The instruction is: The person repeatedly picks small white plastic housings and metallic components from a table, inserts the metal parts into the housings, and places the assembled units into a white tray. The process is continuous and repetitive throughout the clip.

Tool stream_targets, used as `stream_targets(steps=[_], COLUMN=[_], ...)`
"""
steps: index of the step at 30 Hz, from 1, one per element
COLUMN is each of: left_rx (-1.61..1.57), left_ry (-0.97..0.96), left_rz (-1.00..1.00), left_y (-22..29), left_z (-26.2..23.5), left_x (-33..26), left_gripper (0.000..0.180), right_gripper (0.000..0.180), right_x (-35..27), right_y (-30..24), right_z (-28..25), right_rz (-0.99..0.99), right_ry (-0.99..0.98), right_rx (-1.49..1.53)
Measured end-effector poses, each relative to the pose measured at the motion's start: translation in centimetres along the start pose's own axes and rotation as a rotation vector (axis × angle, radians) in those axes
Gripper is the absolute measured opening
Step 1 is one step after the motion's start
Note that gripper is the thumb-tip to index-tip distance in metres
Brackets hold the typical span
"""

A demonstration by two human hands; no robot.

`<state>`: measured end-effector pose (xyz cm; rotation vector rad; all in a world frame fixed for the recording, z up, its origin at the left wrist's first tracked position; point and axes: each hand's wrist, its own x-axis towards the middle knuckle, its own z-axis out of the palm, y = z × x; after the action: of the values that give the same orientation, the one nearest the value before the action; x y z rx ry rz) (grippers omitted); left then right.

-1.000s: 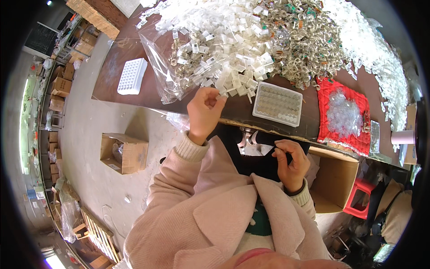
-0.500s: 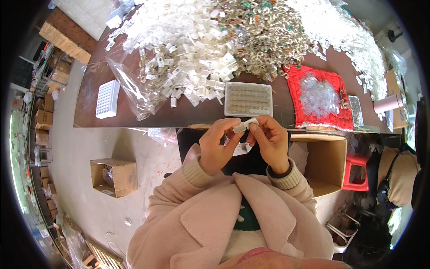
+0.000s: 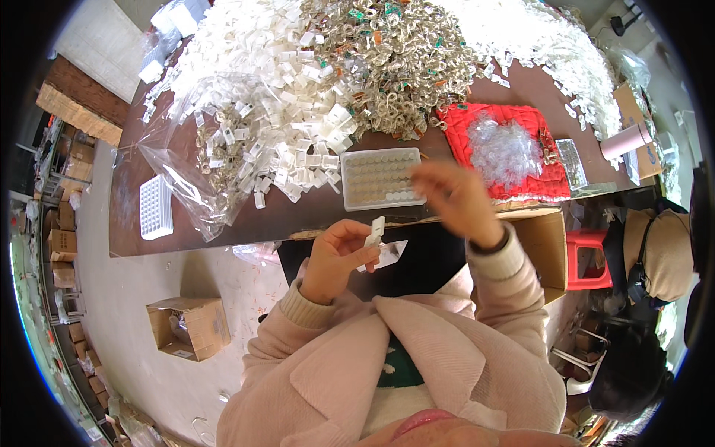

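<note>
My left hand [image 3: 335,257] pinches a small white plastic piece [image 3: 377,229] between thumb and fingers, just off the table's front edge. My right hand [image 3: 468,203] is smeared by motion, with its fingertips over the right side of a clear plastic tray [image 3: 345,184]. Rows of small round pieces [image 3: 380,170] fill the tray, some at its near right corner whiter than the others. Whether the right fingers hold anything cannot be made out. Right of the tray lies a red cloth [image 3: 532,115] with a heap of clear plastic pieces [image 3: 505,149] on it.
Heaps of white plastic parts [image 3: 283,82] and metallic-looking loops [image 3: 417,63] cover the table's back. A white rack with holes [image 3: 156,210] and a clear plastic bag [image 3: 195,197] lie at left. Cardboard boxes [image 3: 190,328] stand on the floor; a red stool [image 3: 587,261] is at right.
My right hand has let go of the white piece and moved up and right to the tray. My left hand keeps the piece, slightly lower and left. The view has shifted a little.
</note>
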<state>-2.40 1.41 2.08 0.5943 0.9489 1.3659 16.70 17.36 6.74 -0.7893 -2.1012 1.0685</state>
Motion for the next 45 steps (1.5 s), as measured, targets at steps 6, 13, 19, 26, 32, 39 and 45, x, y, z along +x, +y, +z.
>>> stream_targets(steps=[6,13,19,26,32,39,45], left_rx=[-0.048,-0.033,-0.055,-0.065,-0.014,0.006,0.077], left_ry=[0.064,0.052,0.064,0.059,0.068,0.143,0.107], left_rz=[-0.015,-0.021,-0.027,0.024,0.124,0.422,0.674], left_y=[0.5,1.2,1.5,1.3,1.6,2.6,2.5], left_z=[-0.8,-0.6,-0.5,0.2,1.7,3.0,0.9], left_x=[0.2,0.4,0.2,-0.2,-0.5,0.0,-2.4], left_gripper=[0.022,0.022,0.02,0.016,0.016,0.019,0.023], right_gripper=[0.013,0.034,0.035,0.022,0.017,0.01,0.015], right_x=[7.9,11.3,11.4,8.4,6.7,1.0,-1.5], right_y=[7.4,11.7,11.7,9.7,4.3,-3.2,-6.7], right_z=[-6.7,-5.8,-5.8,-8.3,-8.6,-0.6,6.6], right_rz=[0.056,0.219,0.289,0.238,0.275,-0.036,-0.071], right_ry=[0.326,0.36,0.297,0.354,0.49,0.038,-0.106], right_rx=[-0.504,-0.548,-0.571,-0.09,0.587,0.33,0.323])
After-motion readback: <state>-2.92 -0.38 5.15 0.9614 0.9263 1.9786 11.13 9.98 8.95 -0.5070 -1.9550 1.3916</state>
